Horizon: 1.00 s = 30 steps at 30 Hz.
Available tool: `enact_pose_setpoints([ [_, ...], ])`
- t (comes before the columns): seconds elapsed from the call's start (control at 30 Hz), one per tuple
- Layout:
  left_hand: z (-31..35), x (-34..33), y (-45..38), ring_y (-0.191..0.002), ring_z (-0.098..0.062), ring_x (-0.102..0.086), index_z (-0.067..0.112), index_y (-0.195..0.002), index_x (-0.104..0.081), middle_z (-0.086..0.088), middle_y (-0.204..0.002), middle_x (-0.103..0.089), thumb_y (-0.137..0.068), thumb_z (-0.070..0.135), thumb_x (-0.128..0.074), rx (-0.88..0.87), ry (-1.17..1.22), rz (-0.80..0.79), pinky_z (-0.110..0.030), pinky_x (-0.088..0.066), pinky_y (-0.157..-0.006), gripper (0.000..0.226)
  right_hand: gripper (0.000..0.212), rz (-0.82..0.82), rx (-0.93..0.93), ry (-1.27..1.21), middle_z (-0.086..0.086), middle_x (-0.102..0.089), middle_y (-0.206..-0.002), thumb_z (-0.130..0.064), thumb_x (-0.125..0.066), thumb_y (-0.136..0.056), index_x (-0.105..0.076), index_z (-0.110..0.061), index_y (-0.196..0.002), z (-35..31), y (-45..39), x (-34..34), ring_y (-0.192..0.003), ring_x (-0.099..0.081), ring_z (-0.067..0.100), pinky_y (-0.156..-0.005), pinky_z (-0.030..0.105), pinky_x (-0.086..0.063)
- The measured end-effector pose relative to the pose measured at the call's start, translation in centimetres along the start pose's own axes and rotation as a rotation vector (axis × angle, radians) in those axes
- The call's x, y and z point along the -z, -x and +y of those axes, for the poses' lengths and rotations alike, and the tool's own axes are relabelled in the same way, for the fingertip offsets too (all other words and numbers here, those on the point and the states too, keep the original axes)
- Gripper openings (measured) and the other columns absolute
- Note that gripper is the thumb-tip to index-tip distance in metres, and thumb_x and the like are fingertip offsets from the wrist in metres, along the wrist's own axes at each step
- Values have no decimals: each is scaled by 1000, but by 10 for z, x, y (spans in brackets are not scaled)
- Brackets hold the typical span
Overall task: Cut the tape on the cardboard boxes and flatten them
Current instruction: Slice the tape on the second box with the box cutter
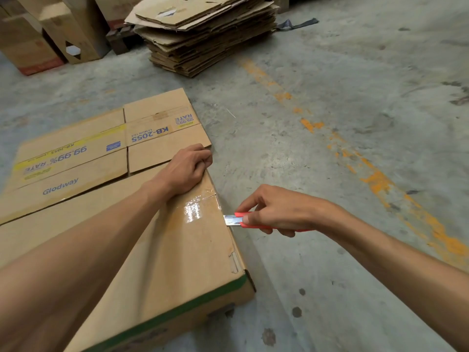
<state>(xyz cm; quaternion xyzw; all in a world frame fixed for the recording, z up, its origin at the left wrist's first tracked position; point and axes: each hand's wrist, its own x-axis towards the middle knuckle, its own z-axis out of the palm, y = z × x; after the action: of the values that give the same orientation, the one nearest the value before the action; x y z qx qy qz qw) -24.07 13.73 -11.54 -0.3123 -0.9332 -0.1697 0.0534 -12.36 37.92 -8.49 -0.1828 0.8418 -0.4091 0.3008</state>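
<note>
Your left hand (189, 166) grips the cardboard box (162, 250) by its far edge; your right hand (276, 212) clamps the red cutter (243, 221), blade at the box's taped seam (195, 209). Next, probably slice along it.

Flattened stack (203, 34) behind near box (177, 250), seemingly apart.

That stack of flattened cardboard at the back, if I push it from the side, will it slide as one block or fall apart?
The stack of flattened cardboard would probably shear: its sheets lie loose and unevenly offset. Ragged, overhanging edges suggest top pieces slip first.
</note>
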Motion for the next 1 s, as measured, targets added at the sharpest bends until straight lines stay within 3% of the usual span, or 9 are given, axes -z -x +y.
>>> enact_pose_setpoints([
  [0.23, 10, 1, 7, -94, -27, -57, 19, -96, -57, -1, -105, -58, -93, 22, -39, 184, -158, 19, -33, -37, -64, 18, 27, -99, -16, 72, 5, -56, -66, -24, -57, -97, -72, -22, -119, -8, 20, 1, -42, -44, 14, -41, 25, -39],
  [0.3, 14, 5, 20, -110, -23, -55, 26, -114, -53, 2, -125, -54, -95, 20, -44, 253, -115, 45, -36, -45, -73, 22, 28, -82, -68, 161, 4, -59, -67, -26, -58, -96, -70, -21, -120, -13, 24, 13, -42, -46, 14, -42, 26, -40],
  [0.37, 14, 17, 43, -121, -18, -50, 31, -126, -48, 3, -136, -47, -96, 22, -48, 326, 21, 57, -40, -46, -93, 32, 24, 74, -96, 287, 3, -64, -69, -30, -57, -95, -68, -26, -116, -21, 24, 24, -39, -48, 14, -44, 26, -41],
  [0.47, 13, 43, 88, -112, -15, -56, 28, -120, -53, 2, -126, -56, -96, 22, -52, 422, 111, 167, -37, -47, -96, 25, 15, 351, -63, 254, 4, -69, -73, -32, -55, -96, -64, -26, -108, -37, 20, 28, -44, -56, 15, -44, 23, -42],
  [0.57, 29, 69, 127, -90, -13, -61, 17, -98, -65, -3, -99, -68, -97, 22, -55, 571, 309, 378, -28, -49, -77, 12, 8, 418, -4, -218, 5, -74, -76, -21, -56, -98, -63, -18, -99, -61, 6, 14, -60, -59, 17, -52, 25, -39],
  [0.63, 45, 84, 143, -92, -22, -65, 14, -92, -68, -7, -96, -71, -99, 23, -53, 686, 580, 298, -36, -51, -82, 19, 6, 403, 42, -410, 7, -77, -86, -16, -57, -98, -63, -17, -99, -81, -3, 1, -67, -61, 16, -58, 28, -35],
  [0.7, 58, 102, 156, -103, -26, -68, 14, -103, -69, -8, -109, -73, -102, 32, -47, 806, 891, 17, -40, -53, -92, 28, 10, 330, 120, -571, 10, -73, -92, -12, -58, -98, -65, -11, -106, -106, -13, -16, -73, -62, 20, -61, 27, -41],
  [0.8, 68, 131, 172, -114, -20, -66, 16, -125, -63, -1, -122, -70, -102, 53, -33, 810, 1028, -360, -38, -53, -93, 53, 21, 274, 202, -708, 10, -70, -94, -8, -60, -97, -66, -4, -117, -150, -26, -38, -80, -66, 23, -68, 25, -56],
  [1.0, 42, 206, 215, -97, -25, -64, 12, -112, -55, -7, -90, -61, -98, 59, -36, 737, 1203, -287, -48, -46, -104, 53, 22, 318, 205, -606, -4, -69, -89, -26, -68, -93, -75, -19, -113, -227, -59, -62, -77, -46, 16, -67, 30, -35],
])
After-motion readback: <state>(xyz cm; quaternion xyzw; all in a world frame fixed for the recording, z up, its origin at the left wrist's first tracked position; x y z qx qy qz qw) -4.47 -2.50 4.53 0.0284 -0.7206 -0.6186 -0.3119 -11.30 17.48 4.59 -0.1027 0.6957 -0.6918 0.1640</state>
